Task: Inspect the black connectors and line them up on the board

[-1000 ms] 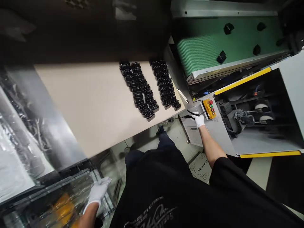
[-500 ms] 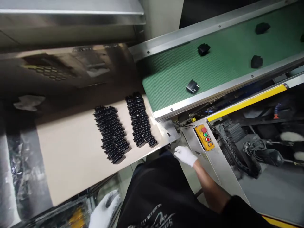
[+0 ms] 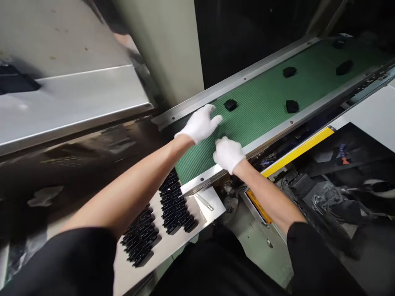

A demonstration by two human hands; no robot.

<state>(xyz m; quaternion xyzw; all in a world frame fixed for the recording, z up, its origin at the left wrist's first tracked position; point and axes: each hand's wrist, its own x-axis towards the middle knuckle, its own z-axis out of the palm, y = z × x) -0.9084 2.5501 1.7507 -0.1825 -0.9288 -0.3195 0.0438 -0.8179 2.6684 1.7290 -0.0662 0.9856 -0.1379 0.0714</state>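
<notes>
My left hand [image 3: 200,123], in a white glove, reaches over the green conveyor belt [image 3: 256,119]. Its fingers are apart and hold nothing; a black plug piece [image 3: 230,105] lies just beyond the fingertips. By the belt's near rail is my right hand [image 3: 228,154], also white-gloved, with its fingers curled closed. Whatever those fingers grip is hidden by the glove, and the two-pin plug seen near there earlier does not show. More black pieces, one at the near side [image 3: 291,107] and another farther back [image 3: 289,72], rest on the belt.
Rows of black plug pieces [image 3: 174,205] stand on the pale tabletop [image 3: 126,277], partly behind my left arm. A metal shelf [image 3: 92,96] juts out at upper left. On the right are a yellow bar [image 3: 299,150] and a mostly covered yellow button box [image 3: 259,207].
Both hands have moved up and forward from near my body to over the belt. The view has shifted too, and the near two-pin plug is now out of sight by my right hand.
</notes>
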